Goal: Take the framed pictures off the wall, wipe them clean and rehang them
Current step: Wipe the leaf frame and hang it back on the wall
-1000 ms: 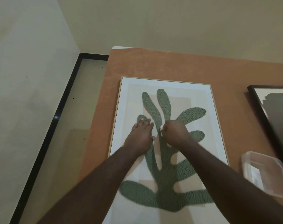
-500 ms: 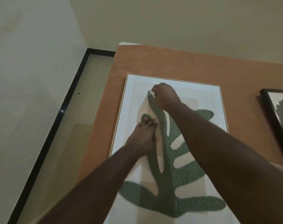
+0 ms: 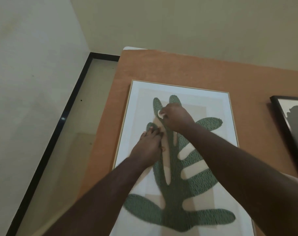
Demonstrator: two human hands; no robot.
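Observation:
A large picture in a thin light-wood frame [image 3: 231, 116] lies flat on the orange-brown table [image 3: 162, 68]; it shows a green leafy shape on a pale ground. My left hand [image 3: 149, 147] rests flat on the glass near the picture's left-middle, fingers straight. My right hand [image 3: 176, 116] is farther up the picture, fingers curled round a small white wipe [image 3: 160, 114] pressed against the glass over the green shape.
A second picture in a black frame [image 3: 281, 120] lies at the table's right edge, partly cut off. Cream walls meet in a corner behind the table. A black skirting [image 3: 59, 126] runs along the floor gap left of the table.
My right hand with the wipe went from the picture's middle up toward its top, then came slightly back down. My left hand has stayed in place. The clear plastic container has left the view.

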